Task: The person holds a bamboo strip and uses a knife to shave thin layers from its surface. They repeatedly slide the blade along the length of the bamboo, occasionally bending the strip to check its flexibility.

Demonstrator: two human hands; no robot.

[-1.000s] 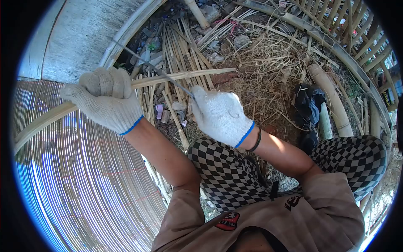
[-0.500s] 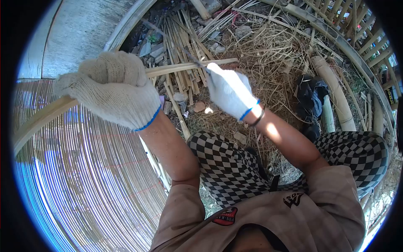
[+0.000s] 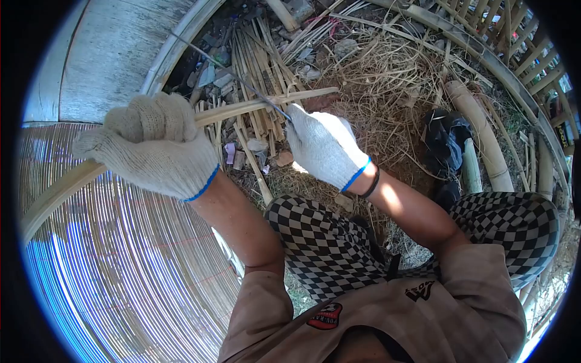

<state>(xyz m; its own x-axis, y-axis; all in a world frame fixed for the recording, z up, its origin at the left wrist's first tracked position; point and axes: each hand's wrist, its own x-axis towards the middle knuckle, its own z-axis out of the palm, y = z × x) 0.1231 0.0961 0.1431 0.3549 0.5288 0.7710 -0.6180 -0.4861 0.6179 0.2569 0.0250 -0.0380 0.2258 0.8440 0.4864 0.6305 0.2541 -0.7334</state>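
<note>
Since half a second ago the left hand (image 3: pixel 151 145) has dropped a little and eased back from the camera, and the right hand (image 3: pixel 324 148) has drawn back down the strip toward the body, so the knife blade (image 3: pixel 242 81) again shows its full length, slanting up and away to the left. Going left to right: the left hand, in a knitted glove, is closed in a fist around the bamboo strip (image 3: pixel 254 104), just above the curved woven bamboo mat (image 3: pixel 121 260) that fills the lower left. The strip lies nearly level across the view — its long axis runs from the lower left, under the fist, up and to the right, and its free tip (image 3: pixel 334 91) points right, over the bundle of split bamboo slats (image 3: pixel 257 54) on the ground. The right hand, also gloved, is closed on the knife handle, with the blade laid on the strip close to its right end. As for progress, the strip looks pale and already thinned along the stretch between the hands, and dry shavings (image 3: pixel 387 72) lie heaped beyond — so I judge the paring well under way, though whether the part inside the left fist is trimmed I cannot tell. Further right lie a dark cloth (image 3: pixel 445 142) and a thick bamboo pole (image 3: pixel 478 136).
</note>
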